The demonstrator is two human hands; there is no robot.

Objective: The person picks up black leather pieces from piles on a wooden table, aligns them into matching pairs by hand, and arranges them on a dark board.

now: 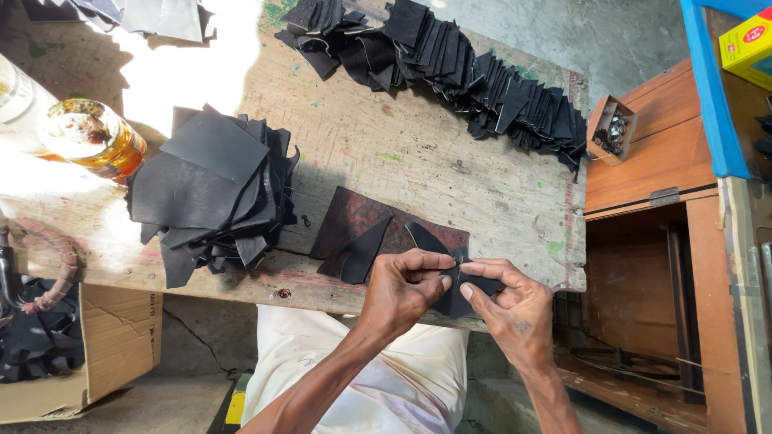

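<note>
A small black leather piece was held at the near edge of the wooden table. It was pinched from the left by the left hand, with the thumb and first finger closed on its top edge. It was also pinched from the right by the right hand, with the fingertips pressed on the piece. Both hands were closed on the same piece, close together.

Just behind the hands, a dark brown board was laid flat on the table. Two curved black pieces were rested on it.

To the left, a messy pile of black sheets was stacked. Farther left, an orange jar was stood in bright light. At the far side, a long row of black pieces was spread out. To the right, a small box of metal bits was set on a wooden cabinet. Near left, under the table, a cardboard box was seen.
</note>
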